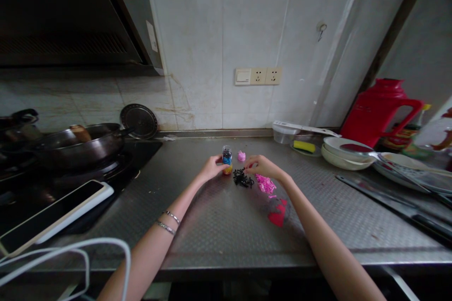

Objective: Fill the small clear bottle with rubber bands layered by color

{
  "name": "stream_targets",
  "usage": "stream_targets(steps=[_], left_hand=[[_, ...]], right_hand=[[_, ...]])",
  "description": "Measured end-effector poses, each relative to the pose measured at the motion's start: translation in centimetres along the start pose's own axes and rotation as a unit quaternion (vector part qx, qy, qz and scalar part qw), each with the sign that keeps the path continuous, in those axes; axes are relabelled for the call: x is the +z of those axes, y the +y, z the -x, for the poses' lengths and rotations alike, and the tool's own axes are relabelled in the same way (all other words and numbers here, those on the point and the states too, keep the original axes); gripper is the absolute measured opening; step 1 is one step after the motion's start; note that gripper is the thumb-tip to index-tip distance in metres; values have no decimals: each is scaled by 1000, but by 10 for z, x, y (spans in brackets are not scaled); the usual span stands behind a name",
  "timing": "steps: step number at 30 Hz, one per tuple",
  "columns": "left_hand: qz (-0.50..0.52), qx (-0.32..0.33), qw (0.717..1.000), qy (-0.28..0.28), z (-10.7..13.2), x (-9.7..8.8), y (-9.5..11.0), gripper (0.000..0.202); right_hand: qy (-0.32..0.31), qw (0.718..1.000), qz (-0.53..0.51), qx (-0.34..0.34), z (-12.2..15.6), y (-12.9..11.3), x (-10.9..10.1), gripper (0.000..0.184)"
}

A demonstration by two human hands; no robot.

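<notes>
The left hand [212, 168] rests toward the middle of the counter [197, 240], its grip closed against a small clear bottle [226, 154] with dark contents and a blue label. The bottle stands upright, and a yellow-and-red piece [228, 170] shows at its foot. The right hand [264, 167] faces it from the right, with its grip pinched nearly shut just above a loose pile of black pieces [242, 178]; whether it holds one is too small to tell. A small pink bundle [241, 156] lies just beyond the bottle, and a scatter of pink pieces [265, 184] lies nearer, beside the black pile. A red-and-pink plastic bag [278, 214] lies near the person. To the left, a dark wok [77, 146] sits on the stove, with a phone in a white case [52, 211] lying in front and a white cable [67, 256] at the near edge. To the right stand a red jug [379, 113], white bowls [344, 154], and a plastic tub [282, 134]. A yellow sponge [303, 146] lies beside the tub.
</notes>
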State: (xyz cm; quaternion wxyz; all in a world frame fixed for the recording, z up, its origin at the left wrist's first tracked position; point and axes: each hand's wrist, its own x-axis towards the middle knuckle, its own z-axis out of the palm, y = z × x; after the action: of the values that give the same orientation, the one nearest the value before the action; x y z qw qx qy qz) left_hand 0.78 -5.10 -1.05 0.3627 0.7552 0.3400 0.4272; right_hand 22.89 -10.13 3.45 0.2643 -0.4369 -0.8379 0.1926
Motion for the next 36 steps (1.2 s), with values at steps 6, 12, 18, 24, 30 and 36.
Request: stream_targets(steps=[6, 12, 18, 24, 30, 36], left_hand=[[8, -5, 1000, -7, -1, 0, -1, 30], [13, -7, 1000, -6, -1, 1, -4, 30], [-2, 0, 1000, -5, -1, 1, -5, 28], [-31, -2, 1000, -5, 1, 0, 0, 26], [-30, 1, 999, -12, 3, 0, 6, 26], [-35, 8, 999, -13, 2, 0, 3, 26]], right_hand=[[50, 998, -36, -23, -14, -7, -14, 22], [86, 995, -19, -40, -41, -22, -33, 21], [43, 997, 65, -23, -76, -37, -43, 17], [-37, 990, 133, -4, -98, -49, -40, 18], [-53, 985, 162, 12, -101, -55, -33, 21], [-61, 983, 171, 29, -100, -60, -30, 21]])
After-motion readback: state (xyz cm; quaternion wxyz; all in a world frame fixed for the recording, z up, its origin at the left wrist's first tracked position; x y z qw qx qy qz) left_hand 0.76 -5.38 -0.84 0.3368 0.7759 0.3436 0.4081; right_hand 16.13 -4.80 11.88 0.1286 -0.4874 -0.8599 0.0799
